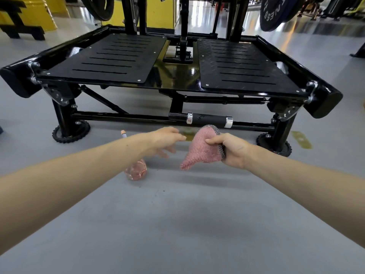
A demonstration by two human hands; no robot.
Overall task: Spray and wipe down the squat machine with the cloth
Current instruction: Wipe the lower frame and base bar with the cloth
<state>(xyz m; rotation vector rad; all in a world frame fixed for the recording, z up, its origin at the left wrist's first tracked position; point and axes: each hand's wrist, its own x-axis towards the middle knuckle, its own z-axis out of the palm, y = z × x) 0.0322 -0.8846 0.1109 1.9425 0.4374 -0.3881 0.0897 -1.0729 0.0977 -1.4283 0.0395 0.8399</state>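
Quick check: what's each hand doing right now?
Left hand: open, holding nothing, slightly blurred.
Right hand: gripping the pink cloth.

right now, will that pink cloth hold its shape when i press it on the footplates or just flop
Probably floppy: the cloth droops in a loose point below the right hand. Likely light, since thumb and fingers alone hold it. Its fuzzy pile should grip, not slide.

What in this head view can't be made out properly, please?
Head view only:
- Spray bottle: middle hidden behind the left forearm; only tip and base show.
- Squat machine: uprights cut off by the top edge.
- Weight plate: lettering cut off by the top edge.
- Left grip: fingers motion-blurred.
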